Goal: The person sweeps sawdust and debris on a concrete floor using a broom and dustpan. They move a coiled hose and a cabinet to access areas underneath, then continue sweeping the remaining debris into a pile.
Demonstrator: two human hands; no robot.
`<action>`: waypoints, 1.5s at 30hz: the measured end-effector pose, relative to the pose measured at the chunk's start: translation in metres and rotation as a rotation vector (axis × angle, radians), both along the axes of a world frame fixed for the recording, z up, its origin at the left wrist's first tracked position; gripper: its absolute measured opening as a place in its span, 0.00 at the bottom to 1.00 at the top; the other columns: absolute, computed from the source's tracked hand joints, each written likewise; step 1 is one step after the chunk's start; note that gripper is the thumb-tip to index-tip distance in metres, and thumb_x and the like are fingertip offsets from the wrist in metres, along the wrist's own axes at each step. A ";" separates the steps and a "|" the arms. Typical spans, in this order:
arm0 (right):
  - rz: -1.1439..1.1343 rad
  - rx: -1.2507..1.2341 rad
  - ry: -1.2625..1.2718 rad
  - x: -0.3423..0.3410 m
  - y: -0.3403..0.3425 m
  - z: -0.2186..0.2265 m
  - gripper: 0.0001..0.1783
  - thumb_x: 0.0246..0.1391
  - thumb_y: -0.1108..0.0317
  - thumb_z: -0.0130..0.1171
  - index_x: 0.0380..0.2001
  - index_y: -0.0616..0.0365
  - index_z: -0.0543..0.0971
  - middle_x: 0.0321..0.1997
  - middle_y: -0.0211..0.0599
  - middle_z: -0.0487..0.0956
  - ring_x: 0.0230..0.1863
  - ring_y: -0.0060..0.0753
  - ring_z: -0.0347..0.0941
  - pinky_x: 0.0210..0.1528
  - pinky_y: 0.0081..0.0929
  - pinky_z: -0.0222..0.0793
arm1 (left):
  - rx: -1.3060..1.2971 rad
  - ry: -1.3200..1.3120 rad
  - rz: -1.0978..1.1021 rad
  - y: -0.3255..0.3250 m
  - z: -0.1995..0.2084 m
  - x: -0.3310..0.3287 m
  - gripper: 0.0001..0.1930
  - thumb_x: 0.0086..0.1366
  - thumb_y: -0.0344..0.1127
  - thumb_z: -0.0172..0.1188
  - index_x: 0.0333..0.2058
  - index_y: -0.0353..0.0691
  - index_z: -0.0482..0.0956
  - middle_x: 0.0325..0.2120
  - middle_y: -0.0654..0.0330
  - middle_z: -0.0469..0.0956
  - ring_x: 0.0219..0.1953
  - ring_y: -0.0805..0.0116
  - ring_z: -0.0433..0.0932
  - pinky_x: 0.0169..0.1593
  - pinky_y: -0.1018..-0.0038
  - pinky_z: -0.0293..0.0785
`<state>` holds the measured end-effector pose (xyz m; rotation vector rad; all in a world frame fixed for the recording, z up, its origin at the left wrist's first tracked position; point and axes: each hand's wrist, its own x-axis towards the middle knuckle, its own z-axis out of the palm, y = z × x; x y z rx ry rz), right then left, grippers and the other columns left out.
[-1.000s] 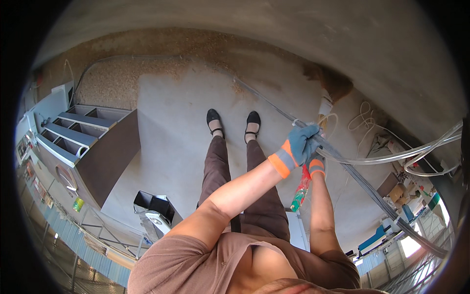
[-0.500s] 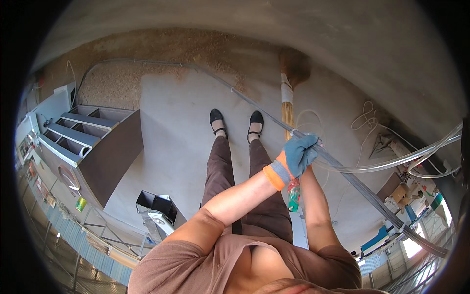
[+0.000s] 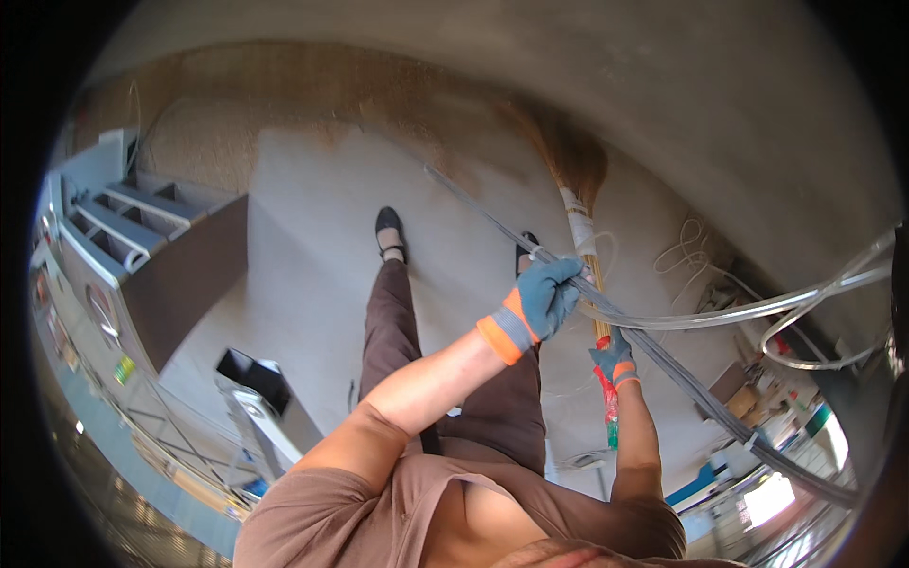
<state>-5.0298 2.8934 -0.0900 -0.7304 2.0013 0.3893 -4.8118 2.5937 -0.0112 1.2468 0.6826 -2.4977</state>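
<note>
In a grey-blue glove with an orange cuff, my left hand point(image 3: 549, 298) is closed around a bundle of grey cables point(image 3: 684, 377) that slants from the middle of the floor to the lower right. My right hand point(image 3: 615, 358), gloved alike, grips a straw broom point(image 3: 580, 222) by its handle, just above a red and green wrapped end. White wrapping binds the broom's neck. Its brown bristles fan out on the dusty floor toward the far wall. Clear tubing point(image 3: 748, 310) runs off to the right from close beside my left hand.
To the left stands a brown cabinet point(image 3: 185, 279) with open grey compartments. Nearer is a dark open-topped bin point(image 3: 256, 379). Brown dust point(image 3: 312, 95) covers the far floor along the curved wall. Thin pale tubing point(image 3: 686, 251) lies looped at right, with cardboard boxes point(image 3: 743, 402) nearby.
My right hand has come out from behind the left forearm, lower on the right. The broom has tilted, its bristles fanned wider. The cables' far end has been pulled in from the dusty floor.
</note>
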 end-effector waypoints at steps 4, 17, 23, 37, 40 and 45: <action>-0.054 0.111 0.037 -0.081 0.001 -0.047 0.38 0.47 0.52 0.69 0.62 0.55 0.74 0.60 0.52 0.78 0.59 0.57 0.76 0.60 0.43 0.73 | -0.172 0.012 0.084 0.024 -0.039 -0.020 0.09 0.73 0.37 0.58 0.39 0.37 0.80 0.32 0.59 0.84 0.26 0.77 0.79 0.25 0.85 0.74; 0.382 0.229 0.190 -0.152 0.000 -0.145 0.33 0.51 0.48 0.64 0.57 0.55 0.77 0.56 0.51 0.80 0.54 0.56 0.78 0.57 0.46 0.73 | -0.315 -0.050 0.273 0.055 -0.048 -0.056 0.08 0.73 0.32 0.57 0.43 0.34 0.78 0.39 0.58 0.83 0.38 0.75 0.83 0.27 0.87 0.72; 0.459 0.205 0.147 -0.133 -0.039 -0.156 0.34 0.51 0.48 0.64 0.58 0.55 0.76 0.55 0.51 0.80 0.54 0.55 0.79 0.56 0.46 0.74 | -0.215 0.038 0.251 0.052 -0.048 -0.046 0.08 0.73 0.34 0.56 0.41 0.36 0.79 0.33 0.60 0.82 0.25 0.82 0.75 0.26 0.89 0.67; 0.483 0.144 0.011 0.009 -0.104 -0.118 0.35 0.52 0.47 0.64 0.59 0.54 0.75 0.53 0.51 0.80 0.52 0.54 0.79 0.54 0.47 0.74 | -0.155 0.042 0.132 0.052 -0.001 0.003 0.08 0.71 0.38 0.59 0.41 0.39 0.79 0.34 0.63 0.82 0.28 0.82 0.76 0.24 0.89 0.66; 0.489 0.138 -0.025 0.046 -0.105 -0.104 0.35 0.52 0.47 0.64 0.59 0.54 0.74 0.52 0.50 0.81 0.51 0.54 0.80 0.53 0.47 0.75 | -0.827 -0.207 0.115 0.061 0.001 0.016 0.11 0.71 0.37 0.59 0.45 0.36 0.79 0.37 0.60 0.82 0.33 0.78 0.79 0.30 0.86 0.72; 0.485 0.100 -0.087 0.106 -0.131 -0.098 0.35 0.52 0.47 0.64 0.60 0.54 0.74 0.51 0.50 0.81 0.51 0.53 0.80 0.53 0.47 0.75 | -0.221 0.096 0.136 0.026 0.007 0.048 0.11 0.73 0.35 0.58 0.47 0.33 0.79 0.41 0.57 0.82 0.43 0.73 0.79 0.42 0.80 0.76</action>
